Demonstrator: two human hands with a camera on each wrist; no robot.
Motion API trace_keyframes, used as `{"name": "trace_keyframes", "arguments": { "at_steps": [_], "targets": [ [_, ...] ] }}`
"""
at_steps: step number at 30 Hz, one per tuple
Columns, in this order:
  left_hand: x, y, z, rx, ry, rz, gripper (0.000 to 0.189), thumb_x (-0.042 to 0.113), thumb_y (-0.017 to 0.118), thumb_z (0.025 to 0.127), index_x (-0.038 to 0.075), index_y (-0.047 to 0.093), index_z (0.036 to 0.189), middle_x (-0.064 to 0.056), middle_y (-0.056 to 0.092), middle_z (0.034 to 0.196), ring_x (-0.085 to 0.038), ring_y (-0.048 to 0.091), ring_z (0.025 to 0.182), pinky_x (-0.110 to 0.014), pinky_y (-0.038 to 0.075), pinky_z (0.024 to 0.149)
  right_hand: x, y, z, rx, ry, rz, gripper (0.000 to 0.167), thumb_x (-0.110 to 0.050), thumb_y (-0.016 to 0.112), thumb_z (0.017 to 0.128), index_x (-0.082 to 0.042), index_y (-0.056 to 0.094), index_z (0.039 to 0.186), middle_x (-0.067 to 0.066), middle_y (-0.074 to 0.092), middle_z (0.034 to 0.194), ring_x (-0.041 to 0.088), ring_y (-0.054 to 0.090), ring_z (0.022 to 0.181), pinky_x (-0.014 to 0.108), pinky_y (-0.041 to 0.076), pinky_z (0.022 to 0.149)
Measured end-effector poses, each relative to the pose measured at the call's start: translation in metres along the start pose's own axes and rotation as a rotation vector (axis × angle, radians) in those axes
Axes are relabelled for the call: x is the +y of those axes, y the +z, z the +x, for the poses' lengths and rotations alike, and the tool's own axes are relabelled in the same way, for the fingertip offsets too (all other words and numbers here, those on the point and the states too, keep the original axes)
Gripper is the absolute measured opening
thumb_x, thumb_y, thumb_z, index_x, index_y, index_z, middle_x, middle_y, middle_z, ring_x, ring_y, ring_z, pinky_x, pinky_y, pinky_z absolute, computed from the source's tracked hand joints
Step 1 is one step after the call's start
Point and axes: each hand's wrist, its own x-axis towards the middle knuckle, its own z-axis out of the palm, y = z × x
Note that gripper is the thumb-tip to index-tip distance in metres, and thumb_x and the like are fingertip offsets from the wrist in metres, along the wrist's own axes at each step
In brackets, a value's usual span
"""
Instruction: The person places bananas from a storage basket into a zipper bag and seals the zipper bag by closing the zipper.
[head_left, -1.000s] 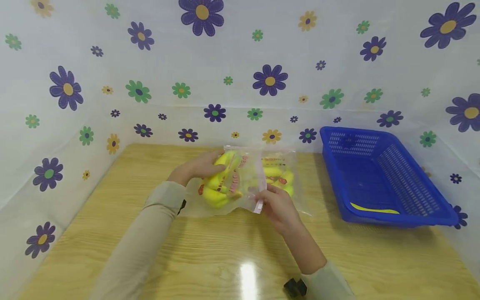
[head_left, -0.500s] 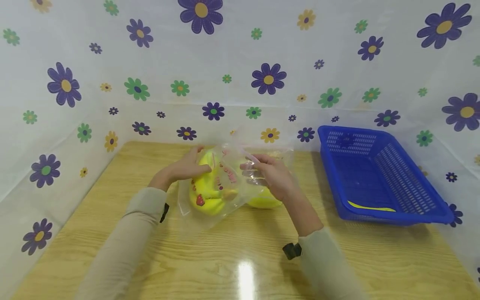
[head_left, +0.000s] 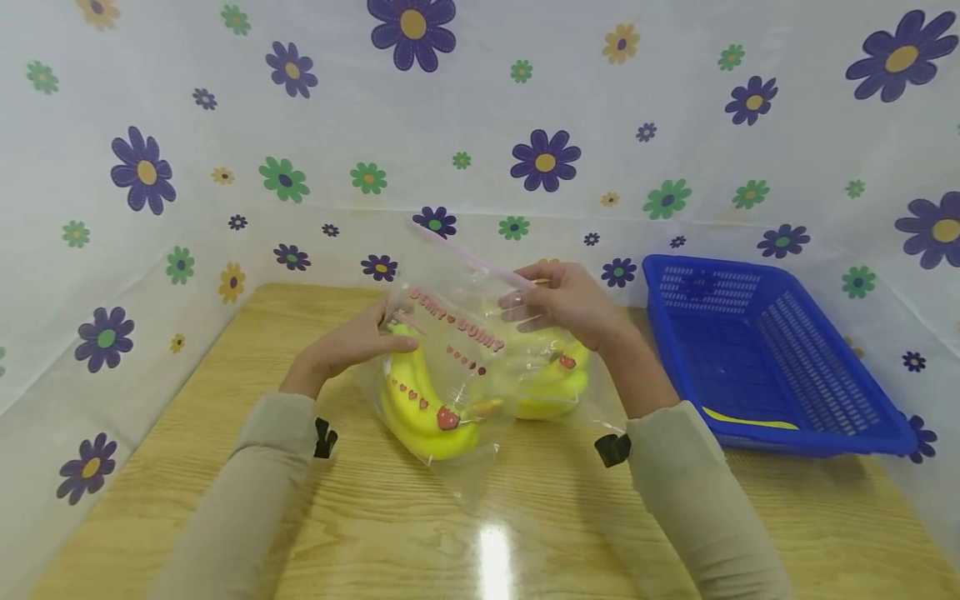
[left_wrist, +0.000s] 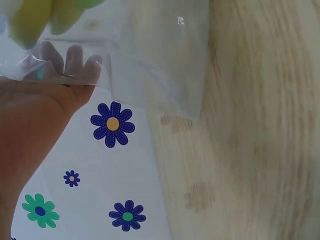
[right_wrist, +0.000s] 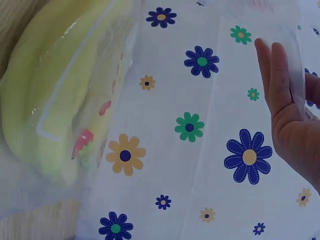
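My left hand [head_left: 348,342] grips the upper left of a clear zip bag [head_left: 461,337] with red lettering, thumb in front and fingers behind. Inside hang yellow bananas [head_left: 411,400] at the bag's lower left. The bag stands tilted over the table. Its pink zip edge [head_left: 480,262] slopes down to my right hand [head_left: 573,304], which pinches the plastic between thumb and fingers. Fingers show through the plastic [left_wrist: 155,65] in the left wrist view. Behind the held bag, more bananas [head_left: 551,396] lie in a second clear bag, partly hidden.
A blue plastic basket [head_left: 667,358] stands at the right, with a thin yellow strip [head_left: 750,419] visible near its front side. The wooden table [head_left: 390,533] ends at a flower-printed cloth [head_left: 337,117] at the back and sides.
The held bag has been raised and turned, so its zip edge now slants at the top. My right hand moved up and farther back; my left moved left. The second bag is more exposed.
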Motion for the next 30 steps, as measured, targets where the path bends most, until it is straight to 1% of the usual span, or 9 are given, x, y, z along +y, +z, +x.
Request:
{"name": "trace_keyframes", "arguments": {
  "at_steps": [2,6,10,14,15,17,21,26,30],
  "targets": [
    [0.001,0.003,-0.002,-0.001,0.038,-0.016,0.080,0.032,0.072,0.091,0.009,0.025,0.151,-0.017,0.034,0.150,-0.037,0.032,0.141,-0.054,0.033,0.114,-0.002,-0.002,-0.001,0.033,-0.006,0.002,0.033,-0.006,0.059,0.097,0.001,0.059,0.129,0.021,0.069,0.114,0.029,0.072,0.095,0.038,0.060,0.080],
    [0.005,0.012,-0.004,0.006,0.098,-0.085,0.078,0.026,0.075,0.089,0.013,0.027,0.150,-0.013,0.042,0.144,-0.034,0.049,0.127,-0.050,0.045,0.106,-0.005,-0.007,-0.006,0.142,-0.038,0.040,0.036,-0.006,0.065,0.095,0.002,0.058,0.129,0.020,0.068,0.114,0.025,0.072,0.093,0.036,0.060,0.081],
    [0.010,0.021,-0.009,0.059,0.144,-0.125,0.075,0.022,0.077,0.088,0.015,0.033,0.148,-0.010,0.047,0.142,-0.033,0.049,0.129,-0.049,0.045,0.105,-0.001,-0.012,-0.014,0.275,-0.055,0.198,0.041,-0.005,0.067,0.093,0.000,0.055,0.132,0.016,0.068,0.111,0.022,0.072,0.092,0.031,0.059,0.083],
    [0.018,0.028,-0.019,0.134,0.174,-0.149,0.068,0.017,0.076,0.088,0.013,0.035,0.143,-0.011,0.048,0.137,-0.031,0.048,0.130,-0.045,0.049,0.102,0.013,-0.013,-0.024,0.354,-0.063,0.364,0.047,-0.012,0.064,0.097,-0.005,0.047,0.140,0.014,0.059,0.125,0.024,0.065,0.109,0.031,0.055,0.092],
    [0.020,0.030,-0.021,0.142,0.178,-0.174,0.069,0.015,0.075,0.089,0.014,0.034,0.143,-0.013,0.050,0.135,-0.033,0.054,0.123,-0.044,0.054,0.095,0.017,-0.013,-0.028,0.367,-0.065,0.376,0.048,-0.016,0.061,0.099,-0.006,0.044,0.143,0.013,0.054,0.133,0.025,0.062,0.116,0.032,0.054,0.096],
    [0.026,0.034,-0.027,0.163,0.187,-0.217,0.068,0.011,0.073,0.090,0.015,0.032,0.144,-0.015,0.051,0.132,-0.032,0.063,0.109,-0.043,0.059,0.083,0.027,-0.012,-0.037,0.371,-0.072,0.381,0.053,-0.023,0.056,0.102,-0.008,0.037,0.149,0.014,0.045,0.144,0.028,0.054,0.127,0.037,0.050,0.102],
    [0.034,0.045,-0.033,0.207,0.213,-0.332,0.067,0.004,0.069,0.092,0.017,0.031,0.146,-0.019,0.056,0.128,-0.029,0.070,0.087,-0.045,0.061,0.072,0.050,-0.007,-0.055,0.315,-0.117,0.295,0.053,-0.022,0.054,0.103,-0.005,0.034,0.149,0.014,0.055,0.136,0.024,0.060,0.119,0.037,0.054,0.095],
    [0.041,0.058,-0.037,0.274,0.193,-0.385,0.055,0.002,0.067,0.092,0.010,0.036,0.137,-0.017,0.060,0.121,-0.024,0.071,0.082,-0.042,0.061,0.069,0.062,0.002,-0.064,0.257,-0.165,0.141,0.035,-0.007,0.059,0.099,0.004,0.051,0.131,0.013,0.070,0.110,0.016,0.070,0.094,0.032,0.060,0.079],
    [0.041,0.065,-0.037,0.221,0.185,-0.351,0.054,0.005,0.067,0.093,0.007,0.038,0.138,-0.020,0.060,0.124,-0.031,0.069,0.093,-0.044,0.061,0.075,0.061,0.005,-0.066,0.363,-0.178,0.131,0.023,-0.001,0.058,0.097,0.008,0.058,0.119,0.004,0.072,0.091,0.014,0.070,0.080,0.031,0.060,0.070]
  ]
}}
